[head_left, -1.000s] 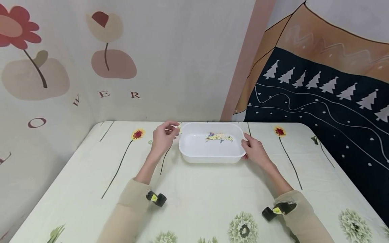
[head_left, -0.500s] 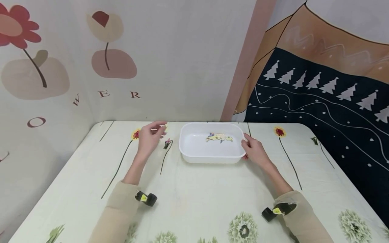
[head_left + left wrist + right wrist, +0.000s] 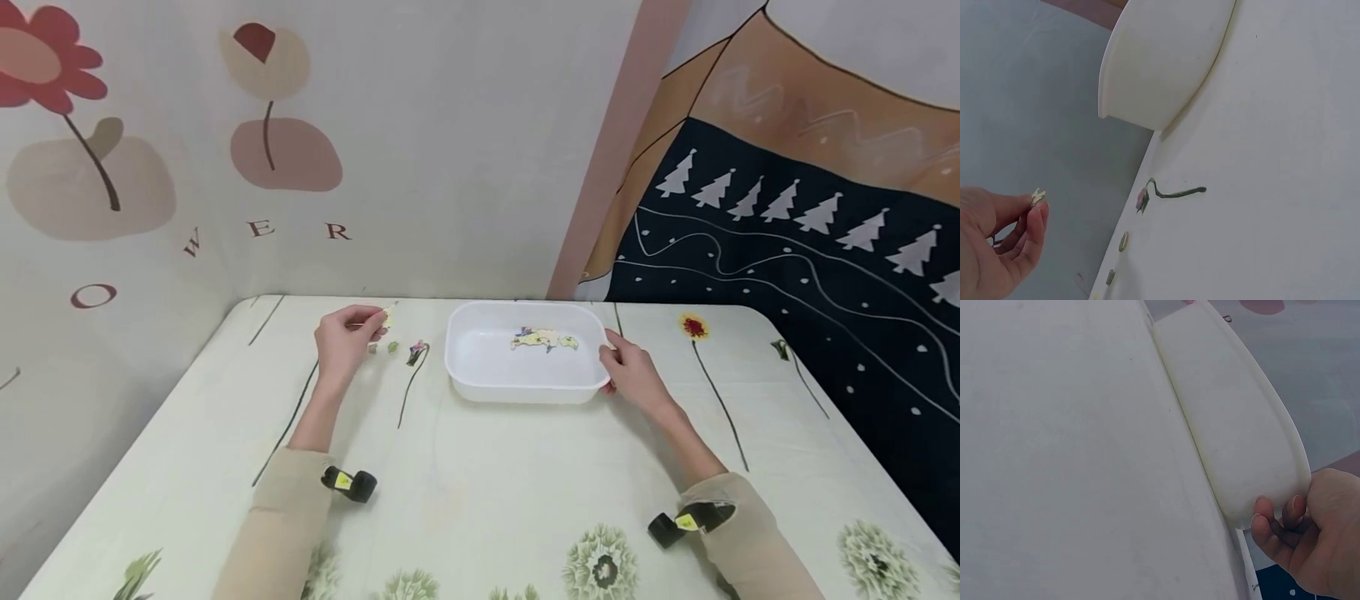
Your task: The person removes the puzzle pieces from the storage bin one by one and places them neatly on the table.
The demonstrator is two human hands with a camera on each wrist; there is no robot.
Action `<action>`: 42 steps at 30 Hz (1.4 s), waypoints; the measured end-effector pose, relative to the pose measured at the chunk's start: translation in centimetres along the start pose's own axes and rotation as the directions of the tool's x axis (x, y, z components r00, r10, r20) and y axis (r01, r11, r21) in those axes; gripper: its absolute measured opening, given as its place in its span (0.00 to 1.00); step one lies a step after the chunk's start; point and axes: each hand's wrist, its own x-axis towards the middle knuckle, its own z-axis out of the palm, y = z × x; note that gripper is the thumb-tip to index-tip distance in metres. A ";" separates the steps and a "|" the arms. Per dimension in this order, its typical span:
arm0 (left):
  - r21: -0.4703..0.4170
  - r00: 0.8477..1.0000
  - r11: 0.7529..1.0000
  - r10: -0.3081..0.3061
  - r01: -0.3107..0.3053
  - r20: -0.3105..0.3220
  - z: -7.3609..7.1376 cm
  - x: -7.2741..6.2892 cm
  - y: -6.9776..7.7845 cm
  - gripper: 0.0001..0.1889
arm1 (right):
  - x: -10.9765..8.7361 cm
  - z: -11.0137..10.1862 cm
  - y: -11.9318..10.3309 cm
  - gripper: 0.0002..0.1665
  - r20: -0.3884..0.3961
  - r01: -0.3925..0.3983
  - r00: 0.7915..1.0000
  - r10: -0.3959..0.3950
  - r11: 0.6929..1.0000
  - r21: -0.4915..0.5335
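My left hand (image 3: 341, 346) pinches a small pale yellow piece (image 3: 1037, 197) between thumb and fingertips, above the far left part of the table. Its forked end sticks out past the fingertips in the left wrist view. My right hand (image 3: 633, 371) grips the right end of a shallow white plastic tub (image 3: 525, 394), fingers curled against its outer wall (image 3: 1229, 425). Inside the tub lies a cluster of small, mostly yellow flat pieces (image 3: 543, 338) with bits of purple. Two little greenish pieces (image 3: 393, 347) lie on the table between my left hand and the tub.
A pale cloth (image 3: 480, 467) with printed flowers and stems covers the table. Behind its far edge hang a light curtain (image 3: 450, 167) with flower motifs and a dark fabric (image 3: 750, 250) with white trees. Each sleeve carries a black wrist camera (image 3: 349, 483).
My left hand has moved left, away from the tub's left end, carrying the yellow piece. That uncovers the greenish pieces and a printed pink flower. The right hand and tub stay in place.
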 end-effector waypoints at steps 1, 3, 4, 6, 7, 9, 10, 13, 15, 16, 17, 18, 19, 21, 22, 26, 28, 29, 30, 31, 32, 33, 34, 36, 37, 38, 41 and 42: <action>-0.003 1.000 1.000 -0.016 0.016 -0.004 -0.1 0.1 -0.1 0.11 | 0.0 0.0 0.0 0.32 -0.002 0.000 1.000 0.000 1.000 -0.002; 0.003 0.999 0.999 -0.049 0.049 -0.008 -0.2 0.2 -0.3 0.12 | 0.0 -0.1 0.2 0.32 -0.003 -0.001 1.000 0.001 1.000 -0.004; 0.007 0.998 0.998 -0.061 0.061 -0.010 -0.3 0.2 -0.4 0.12 | -0.1 -0.1 0.2 0.32 -0.003 -0.001 1.000 0.001 1.000 -0.005; 0.022 0.997 0.996 -0.081 0.081 -0.011 -0.6 0.3 -0.7 0.13 | 0.0 -0.1 0.4 0.32 -0.005 -0.001 1.000 0.001 1.000 -0.003; 0.034 0.996 0.995 -0.088 0.089 -0.012 -0.8 0.4 -0.8 0.13 | 0.0 -0.1 0.4 0.32 -0.005 0.000 1.000 0.000 1.000 -0.003; 0.044 0.995 0.994 -0.103 0.104 -0.010 -1.1 0.4 -1.2 0.13 | 0.0 -0.1 0.5 0.32 -0.009 0.004 1.000 -0.004 1.000 -0.004; 0.047 0.994 0.992 -0.113 0.113 -0.008 -1.3 0.4 -1.3 0.13 | 0.0 -0.1 0.5 0.32 -0.010 0.006 1.000 -0.006 1.000 -0.005; 0.064 0.987 0.985 -0.158 0.158 -0.007 -2.0 0.4 -1.8 0.14 | 0.1 -0.1 0.6 0.32 -0.011 0.010 1.000 -0.010 1.000 -0.011; 0.079 0.982 0.979 -0.187 0.187 -0.005 -2.4 0.4 -2.1 0.14 | 0.1 -0.1 0.6 0.32 -0.007 0.010 1.000 -0.010 1.000 -0.011; 0.094 0.980 0.975 -0.200 0.200 -0.004 -2.6 0.4 -2.3 0.14 | 0.1 -0.1 0.6 0.32 -0.005 0.010 1.000 -0.010 1.000 -0.010; 0.108 0.977 0.972 -0.211 0.210 -0.002 -2.9 0.4 -2.4 0.14 | 0.2 -0.1 0.6 0.32 -0.004 0.008 1.000 -0.008 1.000 -0.010; 0.122 0.976 0.968 -0.220 0.218 0.001 -3.1 0.4 -2.6 0.14 | 0.2 -0.1 0.6 0.32 -0.002 0.008 1.000 -0.008 1.000 -0.008; 0.135 0.974 0.965 -0.226 0.223 0.007 -3.3 0.4 -2.7 0.15 | 0.2 -0.2 0.6 0.32 -0.001 0.008 1.000 -0.008 1.000 -0.006; 0.156 0.972 0.961 -0.235 0.229 0.018 -3.7 0.3 -3.0 0.15 | 0.2 -0.2 0.6 0.32 -0.001 0.005 1.000 -0.005 1.000 -0.003; 0.167 0.970 0.958 -0.241 0.234 0.024 -3.9 0.3 -3.1 0.15 | 0.2 -0.2 0.6 0.33 -0.001 0.005 1.000 -0.005 1.000 -0.003; 0.186 0.964 0.950 -0.263 0.250 0.049 -4.4 0.1 -3.6 0.16 | 0.3 -0.2 0.6 0.33 -0.003 0.006 1.000 -0.006 1.000 -0.005; 0.191 0.961 0.948 -0.271 0.256 0.056 -4.5 0.0 -3.7 0.17 | 0.3 -0.2 0.6 0.33 -0.002 0.009 1.000 -0.009 1.000 -0.006; 0.193 0.961 0.947 -0.271 0.256 0.057 -4.5 0.0 -3.7 0.17 | 0.3 -0.1 0.6 0.33 -0.002 0.010 1.000 -0.010 1.000 -0.005; 0.195 0.961 0.947 -0.269 0.254 0.056 -4.5 0.0 -3.7 0.17 | 0.2 -0.1 0.6 0.33 -0.002 0.010 1.000 -0.010 1.000 -0.004; 0.197 0.962 0.948 -0.267 0.251 0.055 -4.5 0.0 -3.7 0.17 | 0.3 -0.1 0.6 0.33 -0.001 0.010 1.000 -0.010 1.000 -0.004; 0.203 0.963 0.947 -0.264 0.248 0.055 -4.5 0.0 -3.7 0.16 | 0.3 -0.1 0.6 0.33 0.000 0.010 1.000 -0.010 1.000 -0.003; 0.207 0.964 0.947 -0.262 0.246 0.054 -4.5 -0.1 -3.7 0.16 | 0.3 -0.1 0.5 0.33 0.001 0.011 1.000 -0.011 1.000 -0.002; 0.212 0.964 0.947 -0.259 0.242 0.055 -4.5 -0.1 -3.7 0.16 | 0.3 -0.1 0.5 0.33 0.001 0.011 1.000 -0.011 1.000 -0.001; 0.224 0.966 0.946 -0.253 0.235 0.056 -4.5 -0.1 -3.6 0.15 | 0.3 -0.1 0.5 0.33 0.001 0.013 1.000 -0.013 1.000 0.001; 0.233 0.967 0.945 -0.250 0.231 0.055 -4.5 -0.1 -3.6 0.15 | 0.3 -0.2 0.5 0.33 0.002 0.014 1.000 -0.014 1.000 0.001; 0.239 0.967 0.944 -0.248 0.229 0.055 -4.5 -0.1 -3.6 0.15 | 0.3 -0.2 0.5 0.33 0.003 0.014 1.000 -0.014 1.000 0.002; 0.257 0.969 0.941 -0.241 0.220 0.052 -4.6 -0.1 -3.7 0.14 | 0.2 -0.2 0.5 0.32 0.006 0.012 1.000 -0.012 1.000 0.005; 0.263 0.970 0.940 -0.239 0.218 0.050 -4.6 -0.1 -3.7 0.14 | 0.2 -0.2 0.5 0.32 0.006 0.010 1.000 -0.010 1.000 0.007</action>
